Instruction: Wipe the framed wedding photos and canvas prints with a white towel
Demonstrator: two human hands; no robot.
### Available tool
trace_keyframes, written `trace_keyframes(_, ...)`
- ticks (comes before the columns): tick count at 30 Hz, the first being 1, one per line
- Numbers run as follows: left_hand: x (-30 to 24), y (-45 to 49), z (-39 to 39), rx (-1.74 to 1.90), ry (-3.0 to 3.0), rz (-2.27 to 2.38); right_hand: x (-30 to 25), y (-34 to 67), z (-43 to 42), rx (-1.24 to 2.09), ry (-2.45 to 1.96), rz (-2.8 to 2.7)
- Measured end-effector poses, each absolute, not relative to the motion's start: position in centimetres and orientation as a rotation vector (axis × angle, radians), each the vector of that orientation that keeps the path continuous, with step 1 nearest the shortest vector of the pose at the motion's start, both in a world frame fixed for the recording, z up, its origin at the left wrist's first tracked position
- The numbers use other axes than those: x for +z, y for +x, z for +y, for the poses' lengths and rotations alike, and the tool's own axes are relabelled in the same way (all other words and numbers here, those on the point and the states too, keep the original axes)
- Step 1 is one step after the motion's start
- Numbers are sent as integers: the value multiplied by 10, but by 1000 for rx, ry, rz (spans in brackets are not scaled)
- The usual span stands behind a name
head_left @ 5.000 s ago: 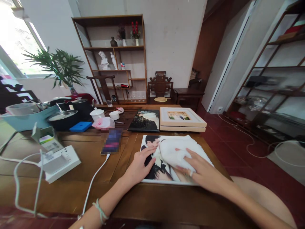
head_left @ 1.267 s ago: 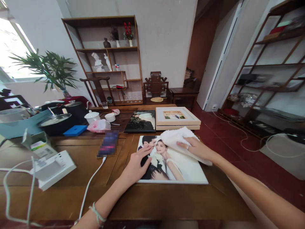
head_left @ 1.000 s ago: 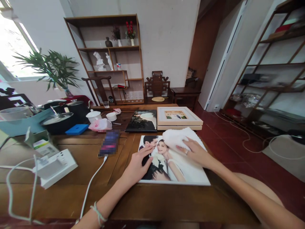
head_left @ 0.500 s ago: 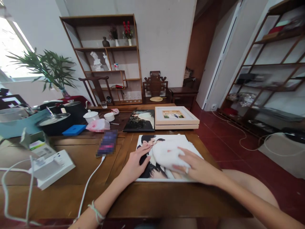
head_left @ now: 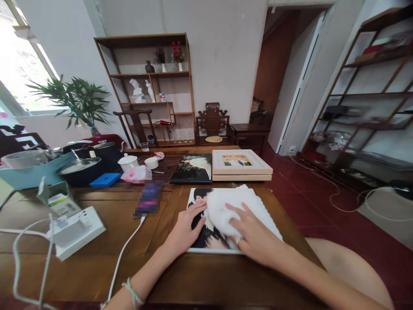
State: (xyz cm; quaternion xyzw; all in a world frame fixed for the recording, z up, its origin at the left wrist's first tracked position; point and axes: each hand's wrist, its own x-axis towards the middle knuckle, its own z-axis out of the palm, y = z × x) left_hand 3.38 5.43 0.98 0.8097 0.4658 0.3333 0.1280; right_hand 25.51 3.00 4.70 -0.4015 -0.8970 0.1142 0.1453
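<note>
A large wedding photo print (head_left: pixel 206 234) lies flat on the wooden table (head_left: pixel 129 224) in front of me. My left hand (head_left: pixel 185 230) rests flat on the print's left part, fingers stretched out, pinning it down. My right hand (head_left: pixel 251 234) presses a white cloth (head_left: pixel 226 206) onto the middle of the print, fingers spread over the cloth. The cloth hides much of the picture.
Behind the print lie a dark photo (head_left: pixel 192 168) and a light framed photo (head_left: pixel 240 163). A phone (head_left: pixel 148 199) with a white cable, a white power strip (head_left: pixel 79 228), pots (head_left: pixel 80 170), a teal basin (head_left: pixel 30 170) and cups crowd the left. Shelves stand behind and right.
My right hand has swept the cloth from the print's far right corner back toward the near middle. My left hand has stayed on the print's left part.
</note>
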Motion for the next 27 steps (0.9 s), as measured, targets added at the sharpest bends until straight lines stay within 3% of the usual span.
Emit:
trace_keyframes(6, 10, 34, 53, 980, 2342, 1331, 52, 260, -28, 573, -1025, -2813)
trace_keyframes(19, 10, 35, 54, 1016, 2358, 1334, 47, 224, 91, 195, -1188, -2553)
trace_keyframes(27, 12, 35, 53, 1029, 2336, 1298, 40, 232, 43, 209, -1188, -2568)
